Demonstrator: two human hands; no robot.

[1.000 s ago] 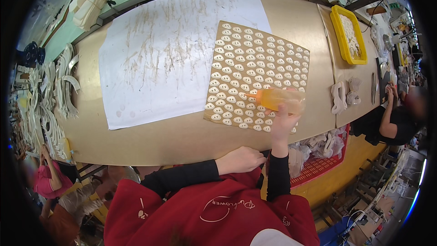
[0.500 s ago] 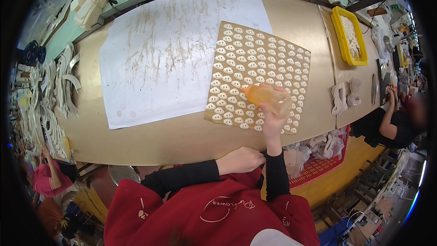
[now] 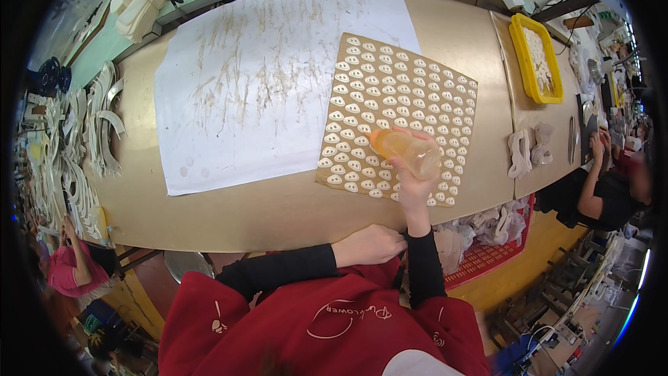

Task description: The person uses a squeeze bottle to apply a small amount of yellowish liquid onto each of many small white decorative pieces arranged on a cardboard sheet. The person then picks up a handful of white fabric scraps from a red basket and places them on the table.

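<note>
My right hand (image 3: 415, 184) is wrapped around a clear squeeze bottle (image 3: 410, 153) of yellowish liquid with an orange nozzle. The bottle is tilted over a brown sheet (image 3: 320, 179), its nozzle pointing left and lying close to the pieces there; whether it touches cannot be told. Rows of small cream, rounded pieces with dark dots (image 3: 379, 193) cover the sheet. At the table's near edge rests my left hand (image 3: 369, 244), beside my right forearm. Its fingers are curled in and their tips are hidden, so any content is out of sight.
A large stained white paper (image 3: 229, 97) lies left of the sheet, partly under it. Curved pale strips (image 3: 104, 125) pile at the left edge. A yellow tray (image 3: 518, 49) with pale pieces and two wrapped bundles (image 3: 520, 153) are to the right. Another person (image 3: 598, 188) works far right.
The bottle and my right hand have shifted very slightly left against the sheet. My left hand has stayed in place. The whole view has moved a little.
</note>
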